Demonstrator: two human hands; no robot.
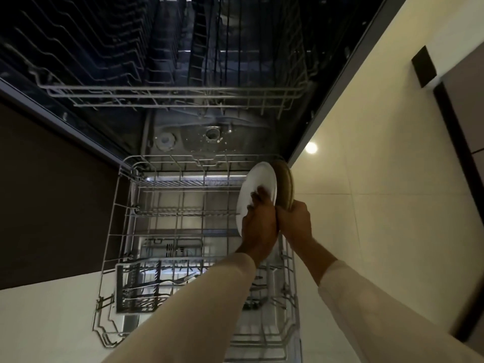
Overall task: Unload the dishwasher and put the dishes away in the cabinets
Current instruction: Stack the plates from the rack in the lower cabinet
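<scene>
Wire lower rack (183,213) holds a cutlery basket (136,289) with a fork (180,281).

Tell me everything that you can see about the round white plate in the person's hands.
The round white plate looks like smooth glazed ceramic, plain and clean. It stands on edge, tilted, above the right side of the grey wire rack. The left hand grips its lower part, fingers on its face. Olive-brown plates sit right behind it.

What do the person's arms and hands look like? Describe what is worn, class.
The left sleeve and right sleeve are long, plain and cream, ending at the wrists. The left hand and right hand are ungloved.
</scene>
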